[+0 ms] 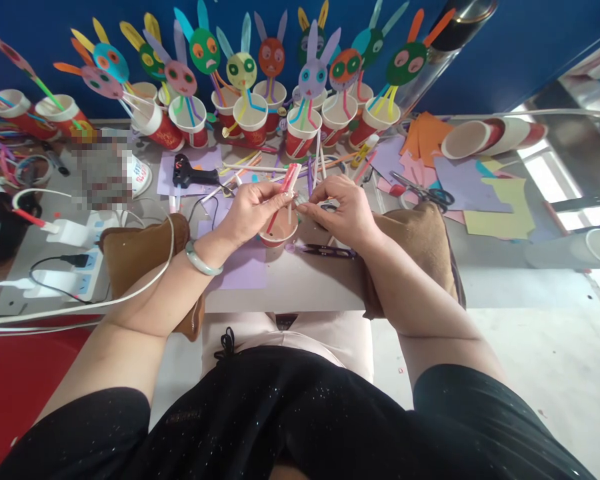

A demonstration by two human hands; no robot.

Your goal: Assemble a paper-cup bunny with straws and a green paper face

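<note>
My left hand (255, 208) is closed, thumb and fingers pinching a bundle of red and white strips (291, 176) that could be straws. The fingers of my right hand (344, 205) are pinched together close by, at a small pale greyish piece (301, 199) too blurred to name. Directly under my left fingertips stands a paper cup (279, 233), its brownish top partly covered by the strips. Small dark thread snips (329, 251) lie on the table below my right hand. A black glue gun (195, 175) rests on purple paper beyond my left hand.
Red-and-white cups with paper rabbit figures (303, 137) line the back. Brown cushions (415, 247) lie under both forearms. Scissors (425, 192) and coloured paper (473, 183) are at right. A power strip (87, 267) with white cables sits at left.
</note>
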